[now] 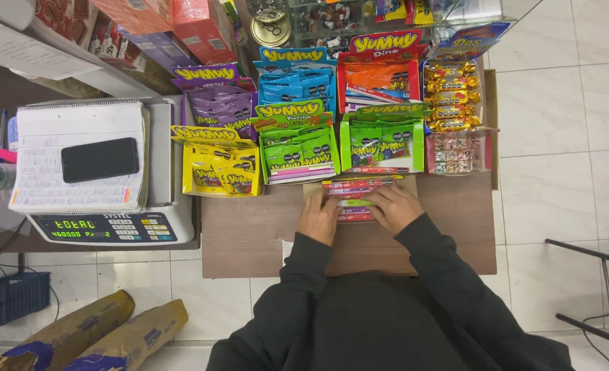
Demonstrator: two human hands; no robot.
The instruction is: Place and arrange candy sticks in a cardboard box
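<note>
— What's unclear?
— The candy sticks [354, 199] partly sit under the hands; the box holding them is barely visible.
— Hands?
— Left hand [318, 218] and right hand [395, 208] lie palm-down on the sticks, fingers flat, clamping nothing, mid-counter [249, 240].
— Counts?
— Roughly six sticks showing; six candy display boxes [297, 148] farther back.

Candy sticks [357, 185] red/pink/green – display boxes [381, 141] green, yellow [216, 165].
</note>
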